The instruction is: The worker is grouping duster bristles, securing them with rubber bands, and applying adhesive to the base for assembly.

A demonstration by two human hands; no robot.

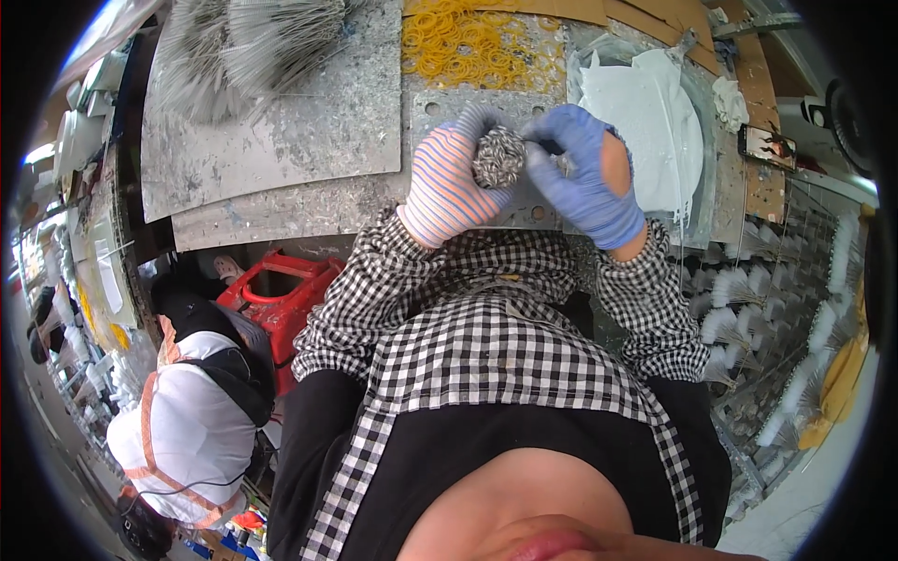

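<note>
My left hand (449, 178), in a white-and-blue striped glove, is wrapped round a roundish bundle (499, 157). The bundle's upper face is speckled grey and white, like many thin wire or bristle ends packed together. Right beside it, my right hand (585, 173) wears a blue glove with a hole that bares skin on the back. Its thumb and fingertips are bent close together at the bundle's right side; whatever they pinch, if anything, is too small to make out. Both hands are above the metal plate (426, 131) near the table's front edge.
Yellow rubber bands (472, 42) lie beyond my hands. Grey thin-stemmed brushes (253, 51) are heaped on a board (346, 140) at far left. White paste (645, 122) coats a tray at right, near a phone (767, 147). A red stool (281, 299) and another person (192, 411) are left; racked brushes (748, 309) stand right.
</note>
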